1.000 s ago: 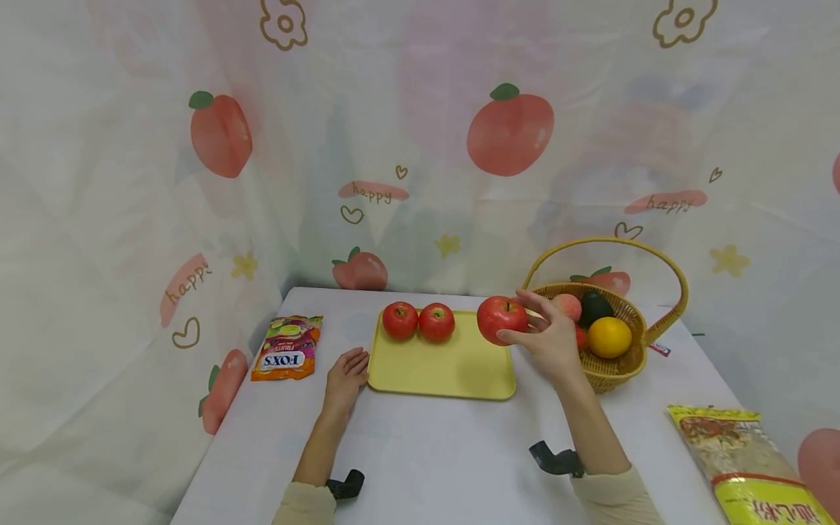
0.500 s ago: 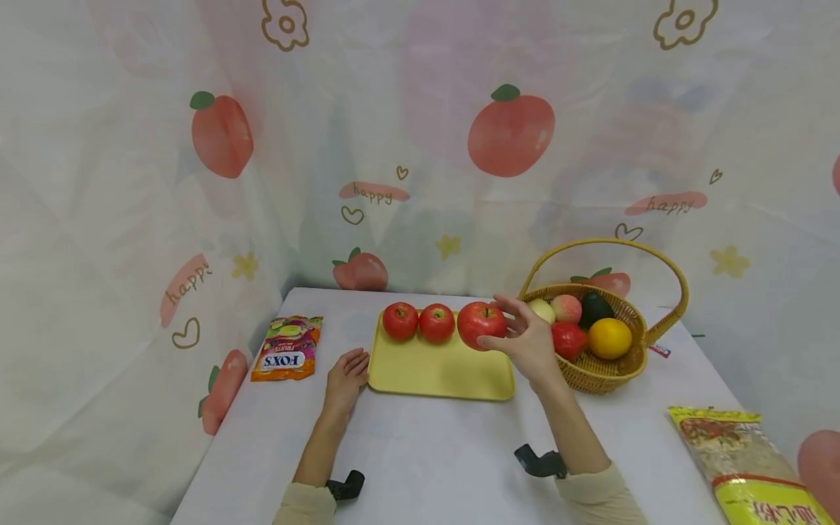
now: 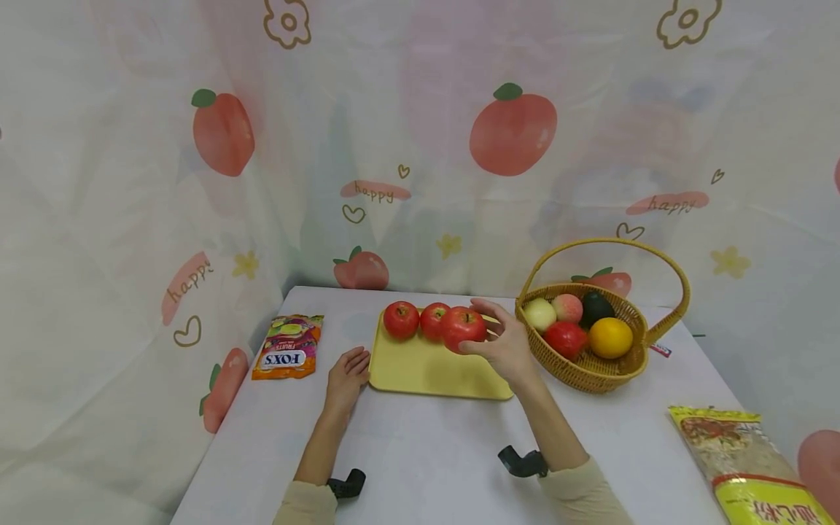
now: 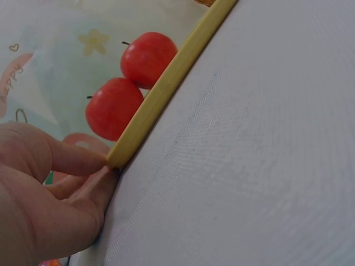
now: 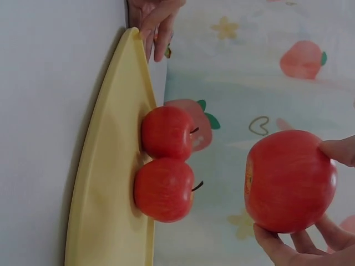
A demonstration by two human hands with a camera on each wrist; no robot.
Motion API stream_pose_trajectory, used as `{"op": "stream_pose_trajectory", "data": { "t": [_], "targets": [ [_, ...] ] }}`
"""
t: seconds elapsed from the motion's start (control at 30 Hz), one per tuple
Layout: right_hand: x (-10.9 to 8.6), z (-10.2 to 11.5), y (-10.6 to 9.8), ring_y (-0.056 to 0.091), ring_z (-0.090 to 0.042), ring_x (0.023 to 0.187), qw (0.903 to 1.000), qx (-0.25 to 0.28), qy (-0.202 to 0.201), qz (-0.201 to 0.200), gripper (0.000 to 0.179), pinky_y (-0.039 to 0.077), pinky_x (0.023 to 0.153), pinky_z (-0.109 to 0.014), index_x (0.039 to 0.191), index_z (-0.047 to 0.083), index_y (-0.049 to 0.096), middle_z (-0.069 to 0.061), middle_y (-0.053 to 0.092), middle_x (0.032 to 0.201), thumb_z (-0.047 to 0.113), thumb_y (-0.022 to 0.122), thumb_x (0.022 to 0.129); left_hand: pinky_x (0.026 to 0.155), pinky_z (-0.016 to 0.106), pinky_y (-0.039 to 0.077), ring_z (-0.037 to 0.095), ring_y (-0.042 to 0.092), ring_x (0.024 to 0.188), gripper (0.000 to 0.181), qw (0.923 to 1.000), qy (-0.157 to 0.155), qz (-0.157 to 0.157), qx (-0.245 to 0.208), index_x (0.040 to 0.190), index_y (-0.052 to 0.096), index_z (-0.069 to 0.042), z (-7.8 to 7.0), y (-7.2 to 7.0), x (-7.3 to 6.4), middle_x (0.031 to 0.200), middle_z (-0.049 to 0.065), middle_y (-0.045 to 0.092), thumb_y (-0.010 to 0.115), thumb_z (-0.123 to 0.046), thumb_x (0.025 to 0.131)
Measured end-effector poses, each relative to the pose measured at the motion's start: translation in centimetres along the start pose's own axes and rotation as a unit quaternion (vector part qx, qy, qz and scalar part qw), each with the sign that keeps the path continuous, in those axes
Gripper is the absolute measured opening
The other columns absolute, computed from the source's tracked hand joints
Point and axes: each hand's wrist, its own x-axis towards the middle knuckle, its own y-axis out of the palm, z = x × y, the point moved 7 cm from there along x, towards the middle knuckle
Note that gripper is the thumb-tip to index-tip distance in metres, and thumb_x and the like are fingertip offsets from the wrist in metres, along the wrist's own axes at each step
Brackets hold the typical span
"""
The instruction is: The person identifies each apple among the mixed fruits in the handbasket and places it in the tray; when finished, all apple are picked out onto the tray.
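Observation:
My right hand (image 3: 505, 350) grips a red apple (image 3: 463, 329) between thumb and fingers, above the right half of the yellow tray (image 3: 420, 372). In the right wrist view this apple (image 5: 291, 181) hangs clear of the tray. Two more red apples, one on the left (image 3: 401, 320) and one beside it (image 3: 433, 321), sit side by side at the tray's back edge; the held one partly covers the nearer of them in the head view. At the tray's left side my left hand (image 3: 346, 383) pinches its front corner, as the left wrist view shows.
A wicker basket (image 3: 593, 380) with a tall handle stands right of the tray, holding a lemon-yellow fruit (image 3: 610, 337), a red fruit (image 3: 566, 340), a peach (image 3: 567, 308) and others. An orange candy bag (image 3: 287, 347) lies left, a yellow-ended food bag (image 3: 748, 463) front right.
My right hand has carried the apple leftward from beside the basket, over the tray, toward the two apples there. My left hand has stayed at the tray's corner.

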Motion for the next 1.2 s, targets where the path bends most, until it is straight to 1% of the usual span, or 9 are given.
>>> {"op": "stream_pose_trajectory", "data": {
  "t": [0.17,0.23,0.3,0.43,0.57,0.67,0.87,1.13,1.2],
  "targets": [
    [0.2,-0.1,1.2,0.056,-0.033,0.129,0.9998,-0.001,-0.017,0.002,0.074,0.053,0.108,-0.046,0.144,0.011,0.058,-0.011,0.059,0.144,-0.004,0.086,0.077,0.114,0.045,0.045,0.04,0.051,0.141,0.054,1.0,-0.004,-0.003,0.001,0.15,0.046,0.006,-0.1,0.0,-0.1,0.149,0.029,0.052,0.054,0.018,0.098],
    [0.3,-0.2,1.7,0.056,-0.033,0.128,0.9999,-0.001,-0.017,0.003,0.074,0.052,0.108,-0.05,0.144,0.012,0.059,-0.01,0.06,0.143,-0.004,0.086,0.077,0.115,0.046,0.045,0.04,0.05,0.141,0.054,1.0,-0.003,-0.002,-0.001,0.15,0.045,0.007,-0.2,0.0,-0.1,0.149,0.03,0.051,0.053,0.018,0.098],
    [0.4,-0.4,2.1,0.056,-0.032,0.127,0.9999,-0.003,-0.015,0.003,0.073,0.052,0.108,-0.05,0.143,0.012,0.06,-0.01,0.06,0.143,-0.004,0.086,0.076,0.115,0.046,0.044,0.041,0.05,0.142,0.055,1.0,-0.003,0.0,-0.004,0.15,0.044,0.007,-0.2,0.1,-0.1,0.149,0.03,0.05,0.053,0.019,0.097],
    [0.6,-0.7,2.9,0.056,-0.033,0.127,0.9999,-0.002,-0.015,0.006,0.073,0.052,0.107,-0.048,0.142,0.011,0.06,-0.013,0.057,0.146,-0.004,0.086,0.075,0.116,0.047,0.043,0.043,0.048,0.143,0.055,1.0,-0.002,0.005,-0.008,0.151,0.042,0.009,-0.2,0.2,-0.1,0.15,0.033,0.048,0.051,0.02,0.097],
    [0.8,-1.0,3.9,0.055,-0.035,0.128,0.9999,0.0,-0.01,0.014,0.075,0.052,0.108,-0.05,0.144,0.007,0.059,-0.012,0.056,0.147,-0.004,0.085,0.075,0.116,0.047,0.043,0.043,0.047,0.143,0.055,0.9999,-0.002,0.008,-0.008,0.151,0.042,0.009,-0.3,0.2,-0.2,0.151,0.033,0.048,0.051,0.019,0.098],
    [1.0,-1.5,4.7,0.053,-0.035,0.129,0.9998,-0.001,-0.005,0.019,0.076,0.051,0.109,-0.052,0.146,0.007,0.058,-0.01,0.056,0.147,-0.003,0.085,0.075,0.116,0.047,0.043,0.042,0.047,0.143,0.055,0.9999,-0.003,0.007,-0.007,0.151,0.042,0.009,-0.3,0.1,-0.2,0.151,0.032,0.048,0.052,0.019,0.097],
    [1.3,-2.2,5.8,0.055,-0.036,0.127,0.9998,-0.003,-0.002,0.021,0.074,0.051,0.108,-0.053,0.144,0.008,0.059,-0.012,0.057,0.146,-0.002,0.085,0.076,0.115,0.046,0.044,0.04,0.05,0.142,0.055,1.0,-0.009,0.0,-0.004,0.15,0.045,0.007,-0.2,0.0,-0.1,0.15,0.029,0.051,0.053,0.019,0.097],
    [1.8,-3.2,6.8,0.053,-0.037,0.128,0.9999,-0.005,0.0,0.016,0.075,0.049,0.109,-0.054,0.144,0.008,0.06,-0.014,0.056,0.146,-0.005,0.086,0.075,0.114,0.043,0.046,0.036,0.053,0.14,0.055,0.9998,-0.017,-0.008,0.002,0.15,0.047,0.003,0.2,-0.1,0.2,0.149,0.025,0.054,0.056,0.016,0.097],
    [2.0,-3.5,7.0,0.053,-0.037,0.127,0.9999,-0.008,0.0,0.014,0.074,0.051,0.108,-0.053,0.142,0.009,0.061,-0.013,0.057,0.145,-0.005,0.086,0.074,0.114,0.044,0.046,0.037,0.052,0.141,0.054,0.9999,-0.013,-0.005,0.004,0.15,0.046,0.004,0.2,-0.1,0.2,0.149,0.026,0.053,0.055,0.017,0.098]
  ]
}}
